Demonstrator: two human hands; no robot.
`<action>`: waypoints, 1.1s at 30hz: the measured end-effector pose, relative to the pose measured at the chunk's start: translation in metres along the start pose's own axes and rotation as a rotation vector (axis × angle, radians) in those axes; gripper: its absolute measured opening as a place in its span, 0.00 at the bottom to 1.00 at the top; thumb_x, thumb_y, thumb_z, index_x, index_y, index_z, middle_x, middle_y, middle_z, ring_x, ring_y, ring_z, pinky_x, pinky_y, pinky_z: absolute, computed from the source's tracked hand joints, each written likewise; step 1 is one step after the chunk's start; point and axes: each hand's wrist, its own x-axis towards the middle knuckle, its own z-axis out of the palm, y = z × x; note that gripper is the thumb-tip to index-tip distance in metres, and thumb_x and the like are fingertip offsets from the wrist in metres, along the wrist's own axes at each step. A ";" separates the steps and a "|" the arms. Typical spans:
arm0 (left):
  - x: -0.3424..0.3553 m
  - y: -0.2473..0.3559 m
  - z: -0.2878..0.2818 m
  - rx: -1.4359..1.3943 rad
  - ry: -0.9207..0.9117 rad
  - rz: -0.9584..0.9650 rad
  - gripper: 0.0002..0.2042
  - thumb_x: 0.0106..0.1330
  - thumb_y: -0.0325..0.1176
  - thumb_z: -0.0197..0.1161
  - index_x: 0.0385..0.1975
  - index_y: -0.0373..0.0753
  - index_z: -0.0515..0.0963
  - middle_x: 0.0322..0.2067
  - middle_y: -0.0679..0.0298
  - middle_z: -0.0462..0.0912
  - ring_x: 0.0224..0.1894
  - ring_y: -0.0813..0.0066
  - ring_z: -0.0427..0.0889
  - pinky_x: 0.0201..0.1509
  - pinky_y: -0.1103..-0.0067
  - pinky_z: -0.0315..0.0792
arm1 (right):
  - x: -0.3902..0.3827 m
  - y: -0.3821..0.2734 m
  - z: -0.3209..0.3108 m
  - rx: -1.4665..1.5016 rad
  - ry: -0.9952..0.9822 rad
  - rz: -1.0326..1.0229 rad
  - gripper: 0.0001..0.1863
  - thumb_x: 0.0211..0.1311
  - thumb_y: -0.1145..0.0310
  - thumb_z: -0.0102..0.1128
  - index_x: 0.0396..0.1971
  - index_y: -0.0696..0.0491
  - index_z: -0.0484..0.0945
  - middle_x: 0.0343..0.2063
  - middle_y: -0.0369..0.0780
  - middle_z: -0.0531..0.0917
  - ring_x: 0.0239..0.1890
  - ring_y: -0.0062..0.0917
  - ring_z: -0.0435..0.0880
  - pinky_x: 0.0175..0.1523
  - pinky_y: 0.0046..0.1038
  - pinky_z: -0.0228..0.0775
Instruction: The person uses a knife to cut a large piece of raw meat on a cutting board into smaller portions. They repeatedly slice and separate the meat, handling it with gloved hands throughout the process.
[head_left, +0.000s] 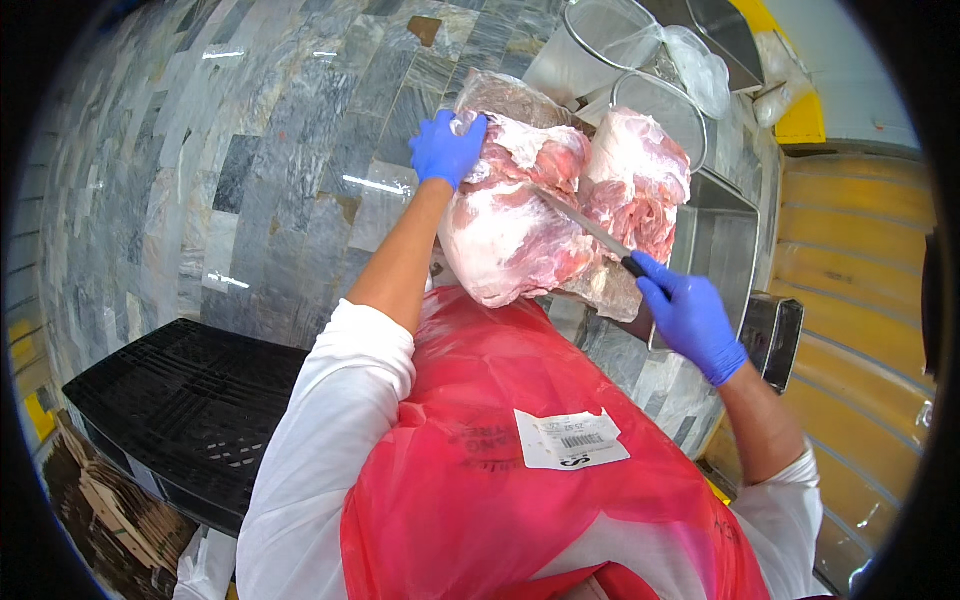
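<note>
My left hand [447, 148], in a blue glove, grips the upper left of a large piece of raw meat [505, 240] with white fat. My right hand [690, 315], also gloved in blue, holds a knife [590, 225] by its black handle; the long blade lies across that piece, its tip at a cut near the middle. A second piece of meat [640, 170] lies close on the right. Both rest on a worn board [615, 295], mostly covered by them. A red plastic apron [520, 400] covers my front, with a white label on it.
Steel trays [745, 250] stand to the right, with wire-rimmed containers [595, 50] and clear plastic at the top. A black plastic pallet or crate [170, 410] is at the lower left, beside folded cardboard [105, 500]. Grey tiles [280, 180] spread across the left; yellow slatted panels [845, 320] line the right.
</note>
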 end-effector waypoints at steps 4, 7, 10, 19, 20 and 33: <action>-0.003 0.003 -0.001 0.018 0.037 -0.010 0.37 0.64 0.70 0.59 0.56 0.40 0.79 0.55 0.39 0.80 0.59 0.37 0.78 0.67 0.55 0.68 | -0.027 0.012 0.074 0.124 0.144 0.093 0.22 0.72 0.59 0.63 0.65 0.41 0.80 0.26 0.52 0.84 0.28 0.48 0.86 0.35 0.47 0.77; 0.012 -0.002 0.000 0.028 -0.018 -0.048 0.36 0.67 0.69 0.54 0.59 0.43 0.80 0.59 0.41 0.78 0.62 0.38 0.76 0.67 0.54 0.70 | -0.039 0.018 0.117 0.202 0.229 0.135 0.24 0.72 0.61 0.63 0.67 0.39 0.77 0.27 0.49 0.85 0.28 0.45 0.87 0.35 0.43 0.78; 0.020 -0.004 0.003 0.050 -0.022 -0.023 0.35 0.70 0.68 0.50 0.59 0.42 0.80 0.58 0.38 0.78 0.62 0.37 0.77 0.68 0.53 0.68 | -0.044 0.021 0.154 0.231 0.274 0.140 0.27 0.72 0.65 0.64 0.70 0.39 0.75 0.28 0.48 0.84 0.28 0.41 0.87 0.35 0.39 0.78; 0.054 -0.020 0.002 -0.173 -0.213 0.072 0.36 0.72 0.65 0.52 0.64 0.38 0.77 0.59 0.36 0.79 0.61 0.39 0.79 0.67 0.60 0.72 | -0.040 0.037 0.204 0.315 0.341 0.097 0.29 0.73 0.65 0.62 0.73 0.41 0.71 0.36 0.48 0.86 0.32 0.42 0.88 0.38 0.39 0.80; 0.056 -0.024 0.000 -0.267 -0.252 0.044 0.35 0.72 0.63 0.55 0.65 0.37 0.77 0.60 0.37 0.79 0.61 0.40 0.79 0.67 0.60 0.71 | -0.036 0.039 0.212 0.336 0.357 0.078 0.29 0.74 0.66 0.61 0.73 0.43 0.71 0.40 0.49 0.86 0.36 0.40 0.89 0.42 0.37 0.80; -0.093 0.017 -0.012 0.009 0.060 0.859 0.23 0.59 0.37 0.78 0.54 0.42 0.82 0.45 0.53 0.81 0.49 0.53 0.81 0.53 0.63 0.76 | -0.050 0.069 0.197 1.179 0.343 0.220 0.24 0.77 0.72 0.58 0.70 0.55 0.74 0.60 0.42 0.85 0.60 0.19 0.80 0.66 0.25 0.70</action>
